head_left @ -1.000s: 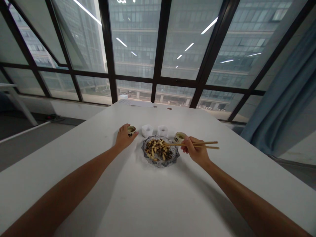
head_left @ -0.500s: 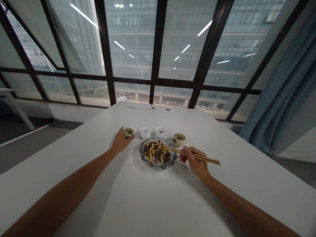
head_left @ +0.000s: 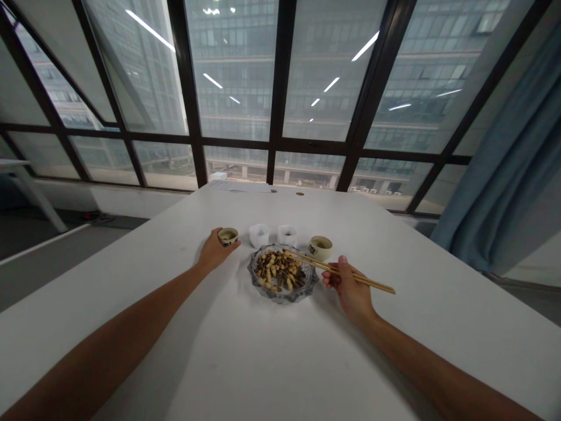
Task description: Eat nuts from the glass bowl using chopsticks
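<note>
Beside the glass dish (head_left: 307, 286), right hand (head_left: 350, 289) in a slanted grip on chopsticks (head_left: 337, 270); left hand (head_left: 213, 251) cupping a cup (head_left: 228, 236).

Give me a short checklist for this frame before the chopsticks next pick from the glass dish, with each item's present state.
1. Chopsticks gripped in the right hand: ok.
2. Tips reaching over the glass dish: ok.
3. A piece caught between the tips: cannot tell, too small.
4. Left hand touching the small cup: ok.
5. Second cup upright, just beyond the chopsticks: ok.
6. Two white containers upright behind the dish: ok.
</note>
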A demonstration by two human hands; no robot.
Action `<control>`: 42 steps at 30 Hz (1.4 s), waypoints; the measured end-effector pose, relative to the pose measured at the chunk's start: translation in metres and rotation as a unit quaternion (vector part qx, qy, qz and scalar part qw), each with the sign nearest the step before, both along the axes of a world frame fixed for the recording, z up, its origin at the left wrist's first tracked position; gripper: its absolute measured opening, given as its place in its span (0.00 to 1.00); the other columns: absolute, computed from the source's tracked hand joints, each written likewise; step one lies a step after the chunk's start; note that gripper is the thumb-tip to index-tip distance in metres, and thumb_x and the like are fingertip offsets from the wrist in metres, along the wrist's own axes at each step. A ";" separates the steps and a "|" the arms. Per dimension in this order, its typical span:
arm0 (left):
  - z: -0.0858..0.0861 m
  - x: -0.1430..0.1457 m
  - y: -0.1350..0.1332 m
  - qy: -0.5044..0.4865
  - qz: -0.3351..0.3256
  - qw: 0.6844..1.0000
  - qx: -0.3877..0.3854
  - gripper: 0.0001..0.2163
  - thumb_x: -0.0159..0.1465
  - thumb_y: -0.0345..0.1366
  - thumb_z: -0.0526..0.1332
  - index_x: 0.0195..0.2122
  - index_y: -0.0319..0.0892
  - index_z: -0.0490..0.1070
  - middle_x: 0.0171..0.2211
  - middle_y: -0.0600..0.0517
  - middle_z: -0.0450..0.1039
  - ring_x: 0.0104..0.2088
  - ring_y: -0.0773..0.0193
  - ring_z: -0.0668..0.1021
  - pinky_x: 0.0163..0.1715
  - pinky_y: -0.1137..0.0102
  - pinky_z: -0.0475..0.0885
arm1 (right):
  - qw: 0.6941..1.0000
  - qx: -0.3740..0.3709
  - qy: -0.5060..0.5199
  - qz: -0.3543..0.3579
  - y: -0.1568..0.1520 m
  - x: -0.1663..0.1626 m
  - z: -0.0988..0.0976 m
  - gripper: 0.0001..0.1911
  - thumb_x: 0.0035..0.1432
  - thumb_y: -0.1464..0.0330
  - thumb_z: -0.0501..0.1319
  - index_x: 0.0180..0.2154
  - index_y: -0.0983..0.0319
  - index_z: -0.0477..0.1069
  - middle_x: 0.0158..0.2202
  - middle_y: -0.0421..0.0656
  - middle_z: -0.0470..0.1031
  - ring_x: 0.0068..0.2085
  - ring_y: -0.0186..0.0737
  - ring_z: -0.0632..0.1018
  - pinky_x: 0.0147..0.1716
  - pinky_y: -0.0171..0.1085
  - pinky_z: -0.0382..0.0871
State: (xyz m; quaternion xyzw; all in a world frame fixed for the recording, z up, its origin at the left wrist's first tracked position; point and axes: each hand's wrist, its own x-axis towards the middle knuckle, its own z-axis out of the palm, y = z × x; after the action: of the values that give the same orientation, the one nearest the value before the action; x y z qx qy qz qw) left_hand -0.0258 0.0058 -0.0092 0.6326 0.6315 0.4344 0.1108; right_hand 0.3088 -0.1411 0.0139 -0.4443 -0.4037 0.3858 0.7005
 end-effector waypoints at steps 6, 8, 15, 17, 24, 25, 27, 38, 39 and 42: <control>0.003 0.000 -0.005 -0.016 -0.026 0.999 0.032 0.33 0.51 0.52 0.72 0.53 0.44 0.63 0.48 0.45 0.77 0.46 0.54 0.80 0.47 0.60 0.76 | 0.995 0.035 -0.086 -0.035 -0.005 -0.001 -0.001 0.28 0.53 0.43 0.66 0.30 0.62 0.77 0.22 0.47 0.79 0.21 0.41 0.78 0.20 0.39 0.74; 0.004 0.001 -0.007 -0.016 -0.039 0.998 0.052 0.33 0.50 0.50 0.72 0.53 0.44 0.63 0.48 0.45 0.76 0.46 0.53 0.80 0.48 0.60 0.76 | 0.985 0.070 -0.157 -0.030 -0.009 0.000 -0.002 0.26 0.56 0.44 0.65 0.29 0.62 0.78 0.23 0.46 0.80 0.22 0.41 0.78 0.21 0.39 0.75; 0.005 0.003 -0.010 0.039 -0.076 0.986 0.144 0.31 0.50 0.39 0.72 0.54 0.45 0.62 0.53 0.44 0.72 0.53 0.49 0.75 0.56 0.55 0.71 | 0.893 0.197 -0.405 -0.007 -0.023 0.002 0.003 0.16 0.61 0.53 0.63 0.30 0.56 0.80 0.27 0.44 0.82 0.27 0.43 0.81 0.28 0.39 0.76; 0.006 0.004 -0.010 0.052 -0.085 0.983 0.153 0.31 0.50 0.36 0.71 0.55 0.45 0.62 0.54 0.44 0.71 0.55 0.49 0.75 0.58 0.54 0.70 | 0.878 0.229 -0.419 0.010 -0.023 0.003 0.003 0.16 0.62 0.52 0.63 0.31 0.56 0.80 0.28 0.45 0.82 0.29 0.44 0.82 0.30 0.40 0.77; 0.008 0.006 -0.014 0.076 -0.099 0.979 0.159 0.31 0.51 0.35 0.71 0.56 0.46 0.62 0.55 0.45 0.70 0.57 0.49 0.73 0.59 0.54 0.69 | 0.849 0.290 -0.439 0.051 -0.020 0.005 0.001 0.18 0.63 0.50 0.62 0.35 0.56 0.80 0.29 0.47 0.82 0.29 0.45 0.82 0.29 0.40 0.77; 0.007 0.006 -0.014 0.077 -0.102 0.979 0.159 0.31 0.51 0.35 0.71 0.56 0.46 0.62 0.55 0.45 0.70 0.57 0.49 0.73 0.59 0.54 0.69 | 0.846 0.299 -0.438 0.049 -0.020 0.005 0.001 0.17 0.63 0.51 0.63 0.35 0.56 0.80 0.29 0.47 0.82 0.29 0.44 0.82 0.29 0.40 0.77; 0.007 0.006 -0.013 0.076 -0.107 0.978 0.162 0.31 0.51 0.35 0.71 0.56 0.46 0.62 0.55 0.45 0.70 0.57 0.49 0.73 0.59 0.54 0.69 | 0.843 0.317 -0.433 0.045 -0.020 0.004 0.002 0.14 0.63 0.54 0.63 0.36 0.56 0.80 0.30 0.46 0.83 0.30 0.44 0.82 0.29 0.39 0.77; 0.007 0.006 -0.014 0.070 -0.110 0.979 0.159 0.32 0.51 0.35 0.71 0.56 0.46 0.62 0.56 0.44 0.70 0.58 0.49 0.73 0.60 0.54 0.68 | 0.944 0.138 -0.298 -0.029 -0.014 0.001 -0.005 0.22 0.64 0.50 0.60 0.28 0.59 0.77 0.22 0.43 0.78 0.22 0.40 0.77 0.21 0.37 0.72; 0.007 0.006 -0.014 0.069 -0.110 0.979 0.160 0.32 0.51 0.36 0.71 0.56 0.46 0.62 0.56 0.44 0.70 0.58 0.49 0.73 0.60 0.54 0.68 | 0.947 0.131 -0.293 -0.030 -0.013 0.002 -0.006 0.22 0.64 0.50 0.60 0.28 0.60 0.76 0.22 0.43 0.78 0.22 0.40 0.77 0.21 0.37 0.72; 0.005 0.006 -0.012 0.067 -0.112 0.978 0.165 0.32 0.51 0.37 0.71 0.56 0.45 0.62 0.55 0.44 0.70 0.57 0.49 0.73 0.60 0.55 0.69 | 0.941 0.130 -0.311 -0.027 -0.013 0.004 -0.008 0.22 0.64 0.51 0.60 0.28 0.60 0.77 0.22 0.44 0.78 0.22 0.39 0.77 0.22 0.36 0.72</control>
State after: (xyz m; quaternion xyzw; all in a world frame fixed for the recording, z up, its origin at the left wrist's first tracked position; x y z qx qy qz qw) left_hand -0.0202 -0.0064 -0.0044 0.7367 0.4821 0.4740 0.0107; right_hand 0.3126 -0.1536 0.0059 -0.4575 -0.6359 0.1537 0.6023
